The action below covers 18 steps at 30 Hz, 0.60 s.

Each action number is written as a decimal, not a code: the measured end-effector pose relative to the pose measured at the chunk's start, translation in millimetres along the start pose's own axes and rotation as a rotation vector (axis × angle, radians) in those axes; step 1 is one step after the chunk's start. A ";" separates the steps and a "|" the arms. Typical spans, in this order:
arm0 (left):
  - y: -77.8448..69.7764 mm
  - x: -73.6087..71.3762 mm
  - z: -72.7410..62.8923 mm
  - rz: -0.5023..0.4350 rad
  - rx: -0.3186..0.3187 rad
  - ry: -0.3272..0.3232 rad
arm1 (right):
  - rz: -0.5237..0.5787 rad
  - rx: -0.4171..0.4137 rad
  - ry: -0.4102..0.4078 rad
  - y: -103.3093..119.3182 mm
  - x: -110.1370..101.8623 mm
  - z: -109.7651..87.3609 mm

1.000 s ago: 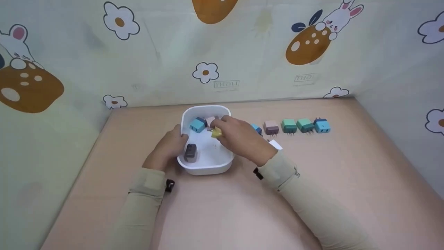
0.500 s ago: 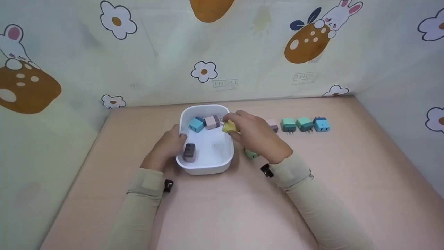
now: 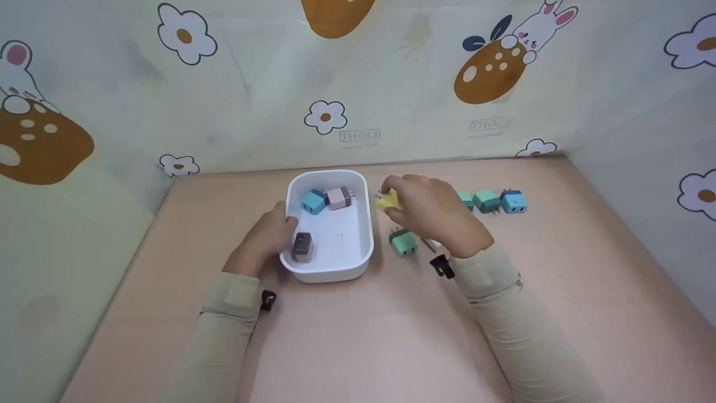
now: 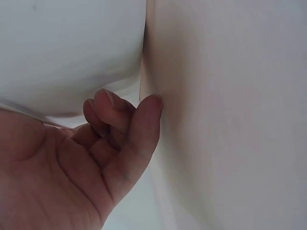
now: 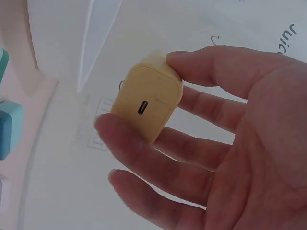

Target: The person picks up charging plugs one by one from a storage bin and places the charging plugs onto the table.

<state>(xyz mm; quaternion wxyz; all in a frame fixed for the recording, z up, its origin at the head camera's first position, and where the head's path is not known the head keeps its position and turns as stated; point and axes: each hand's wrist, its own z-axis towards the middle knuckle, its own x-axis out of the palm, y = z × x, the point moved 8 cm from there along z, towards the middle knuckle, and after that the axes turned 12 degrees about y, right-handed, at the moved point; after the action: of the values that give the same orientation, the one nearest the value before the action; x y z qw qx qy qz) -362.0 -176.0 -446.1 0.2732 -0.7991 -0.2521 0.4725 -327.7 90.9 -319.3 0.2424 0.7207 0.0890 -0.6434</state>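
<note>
In the head view my left hand (image 3: 264, 238) grips the left rim of a white plastic tub (image 3: 370, 235), thumb over the edge. Its curled fingers (image 4: 146, 122) show against the tub's outer wall in the left wrist view. My right hand (image 3: 439, 215) pinches a yellow charger plug (image 3: 390, 200) just right of the tub, its prongs toward the tub. A small oval port shows on the yellow plug's face in the right wrist view. Inside the tub lie a blue plug (image 3: 314, 202), a pink plug (image 3: 338, 198) and a grey plug (image 3: 302, 247).
A green plug (image 3: 404, 244) lies on the table right of the tub. Behind my right hand runs a row with green plugs (image 3: 486, 201) and a blue plug (image 3: 513, 201), partly hidden. A white item (image 3: 434, 244) shows under my right wrist. A patterned curtain (image 3: 268, 112) stands behind.
My right hand has lifted the yellow plug out of the tub and carried it rightward past the rim. The green plug near the tub has come into view. The left hand keeps its grip.
</note>
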 end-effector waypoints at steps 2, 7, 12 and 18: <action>-0.3 -0.3 -0.6 -0.006 -0.003 0.001 | -0.001 0.018 0.014 -3.3 -1.6 -1.2; -1.2 -0.4 -2.0 -0.017 0.001 0.009 | 0.020 0.061 0.058 -15.1 -6.6 -6.4; -1.4 -0.4 -2.9 -0.020 -0.002 0.012 | 0.034 0.091 0.109 -31.0 -8.9 -11.5; 0.0 0.5 -2.2 -0.026 -0.017 0.022 | 0.043 0.123 0.159 -48.3 -11.4 -17.5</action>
<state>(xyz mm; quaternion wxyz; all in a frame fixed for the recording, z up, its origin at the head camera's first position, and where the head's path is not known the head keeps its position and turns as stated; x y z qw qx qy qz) -359.8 -176.1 -445.5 0.2753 -0.8033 -0.2633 0.4578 -335.3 142.9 -318.6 0.2035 0.7847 0.0527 -0.5832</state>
